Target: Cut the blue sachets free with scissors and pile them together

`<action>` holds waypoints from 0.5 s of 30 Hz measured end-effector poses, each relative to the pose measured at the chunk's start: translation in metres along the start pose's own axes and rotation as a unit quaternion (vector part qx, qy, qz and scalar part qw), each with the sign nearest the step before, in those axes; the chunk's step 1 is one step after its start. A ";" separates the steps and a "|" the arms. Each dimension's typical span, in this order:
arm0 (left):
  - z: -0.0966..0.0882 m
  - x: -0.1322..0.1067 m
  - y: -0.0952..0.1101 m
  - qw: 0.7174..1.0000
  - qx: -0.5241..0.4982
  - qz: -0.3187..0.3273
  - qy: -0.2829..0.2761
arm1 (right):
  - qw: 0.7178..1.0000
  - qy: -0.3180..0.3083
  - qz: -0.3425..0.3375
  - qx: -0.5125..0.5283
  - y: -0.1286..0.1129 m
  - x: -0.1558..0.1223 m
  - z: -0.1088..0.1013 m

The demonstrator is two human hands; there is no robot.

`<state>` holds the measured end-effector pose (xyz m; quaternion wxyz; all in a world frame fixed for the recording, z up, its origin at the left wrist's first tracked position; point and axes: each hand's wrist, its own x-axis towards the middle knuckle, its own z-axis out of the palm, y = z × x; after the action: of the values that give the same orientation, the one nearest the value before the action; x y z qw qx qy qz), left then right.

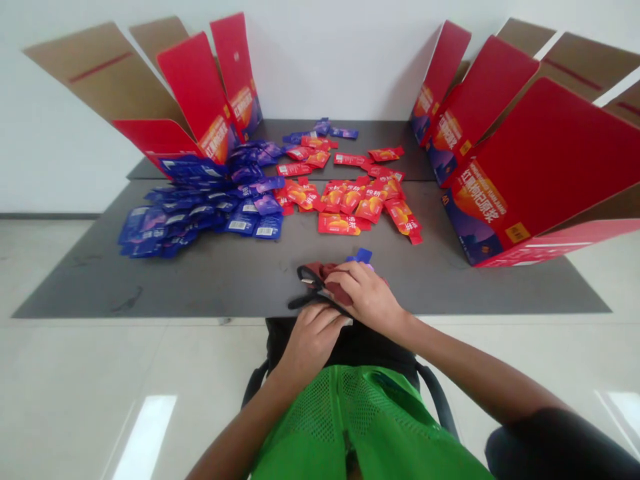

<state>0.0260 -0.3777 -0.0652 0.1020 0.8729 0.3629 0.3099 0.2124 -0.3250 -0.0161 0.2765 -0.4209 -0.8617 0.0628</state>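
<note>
At the table's front edge lies a dark red cloth item with black trim, perhaps a small pouch; its exact kind is unclear. My right hand rests over its top with bent fingers gripping the cloth. Lower down, my left hand has its fingers curled onto the black near edge. A small pale bit shows by the left fingertips. Just behind my right hand, a blue-purple sachet is partly hidden. Red sachets lie in loose rows beyond, and a heap of blue sachets sits to the left.
Open red cartons with raised flaps stand at the back left. More open red cartons line the right side of the grey table. A white wall rises behind. My lap and green mesh vest are close to the front edge.
</note>
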 end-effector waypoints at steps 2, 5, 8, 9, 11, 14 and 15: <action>0.000 0.000 -0.001 1.000 0.003 0.007 0.004 | 1.000 0.013 0.018 -0.022 0.015 0.004 0.003; 0.001 -0.001 -0.002 1.000 0.009 0.008 -0.002 | 0.995 0.031 0.044 -0.080 0.048 0.016 0.000; 0.002 -0.002 -0.003 1.000 0.014 0.010 -0.001 | 0.988 0.047 0.046 -0.139 0.075 0.026 -0.013; 0.002 -0.001 -0.003 1.000 0.017 0.012 0.000 | 0.986 0.063 0.046 -0.147 0.081 0.027 -0.019; 0.000 0.001 -0.002 1.000 0.025 0.015 -0.003 | 0.981 0.117 0.054 -0.142 0.085 0.026 -0.032; -0.004 0.008 0.003 0.999 0.045 0.017 -0.014 | 0.969 0.208 0.078 -0.108 0.081 0.015 -0.053; -0.006 0.011 0.004 0.998 0.055 0.017 -0.016 | 0.965 0.229 0.085 -0.100 0.078 0.009 -0.058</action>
<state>0.0311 -0.3729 -0.0538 0.0541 0.8879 0.3633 0.2770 0.2926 -0.2759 0.0096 0.4165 -0.5215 -0.7382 -0.0980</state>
